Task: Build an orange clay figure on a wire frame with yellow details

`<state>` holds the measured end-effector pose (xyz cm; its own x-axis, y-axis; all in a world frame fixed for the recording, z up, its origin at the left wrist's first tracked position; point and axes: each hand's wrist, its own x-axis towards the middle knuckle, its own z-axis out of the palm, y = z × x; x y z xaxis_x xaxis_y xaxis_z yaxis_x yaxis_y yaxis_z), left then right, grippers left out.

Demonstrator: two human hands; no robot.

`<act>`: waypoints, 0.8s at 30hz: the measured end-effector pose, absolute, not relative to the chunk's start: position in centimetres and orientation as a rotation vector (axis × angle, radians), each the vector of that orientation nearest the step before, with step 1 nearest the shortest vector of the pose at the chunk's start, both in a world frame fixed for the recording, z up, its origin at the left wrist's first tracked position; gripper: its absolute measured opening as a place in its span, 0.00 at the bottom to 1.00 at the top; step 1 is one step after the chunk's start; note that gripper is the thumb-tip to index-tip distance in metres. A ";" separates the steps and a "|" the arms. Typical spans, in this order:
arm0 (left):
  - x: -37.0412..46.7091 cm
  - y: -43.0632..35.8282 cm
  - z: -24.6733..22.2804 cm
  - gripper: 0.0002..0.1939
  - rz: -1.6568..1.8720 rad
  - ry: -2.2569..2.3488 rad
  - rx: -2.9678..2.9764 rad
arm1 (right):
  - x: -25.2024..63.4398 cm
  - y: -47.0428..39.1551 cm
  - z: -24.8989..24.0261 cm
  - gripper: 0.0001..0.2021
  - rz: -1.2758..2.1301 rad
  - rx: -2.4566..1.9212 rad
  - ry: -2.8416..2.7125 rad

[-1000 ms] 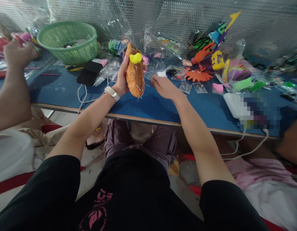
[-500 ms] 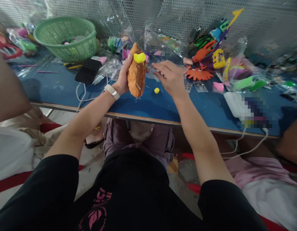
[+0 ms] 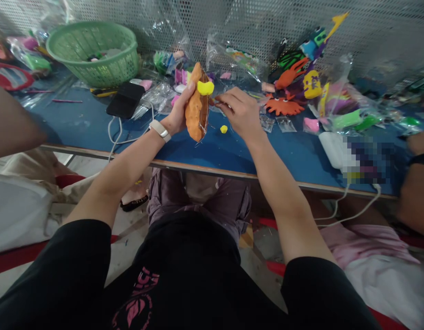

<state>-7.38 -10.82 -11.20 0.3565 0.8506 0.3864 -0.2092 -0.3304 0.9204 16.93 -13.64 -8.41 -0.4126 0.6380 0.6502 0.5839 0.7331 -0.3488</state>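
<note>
My left hand (image 3: 180, 110) is wrapped round an orange, bumpy clay model (image 3: 194, 114), held upright over the table. Its right side is brown, with thin pale strands hanging at the lower end. A bright yellow clay piece (image 3: 205, 88) sticks to its upper part. To the right, my right hand (image 3: 241, 110) has its thumb and fingertips pinched together close to the model's right edge; what they hold, if anything, is too small to make out. A small yellow clay lump (image 3: 223, 129) lies on the blue table (image 3: 232, 153) below that hand.
A green basket (image 3: 95, 55) stands at the back left, near a black phone (image 3: 125, 100) with a white cable. Orange clay figures (image 3: 284, 105) and plastic bags are at the back right. A white device (image 3: 330, 149) with cables lies at right. People sit on both sides.
My left hand has turned the orange model slightly and shifted it a little right. My right hand's fingers have closed into a pinch and come nearer the model's edge.
</note>
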 end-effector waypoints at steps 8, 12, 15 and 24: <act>-6.9 -12.0 -10.6 0.35 1.259 0.566 1.369 | 16.3 -12.9 -9.3 0.29 -0.032 -0.877 -2.080; -7.1 -11.3 -10.8 0.33 1.256 0.639 1.466 | 15.9 -12.7 -9.6 0.29 -0.050 -0.894 -2.049; -7.2 -11.2 -11.0 0.35 1.222 0.663 1.500 | 15.6 -12.4 -9.9 0.29 -0.041 -0.909 -2.017; -7.4 -11.0 -11.3 0.34 1.259 0.614 1.635 | 14.2 -12.1 -9.7 0.16 0.031 -1.086 -1.959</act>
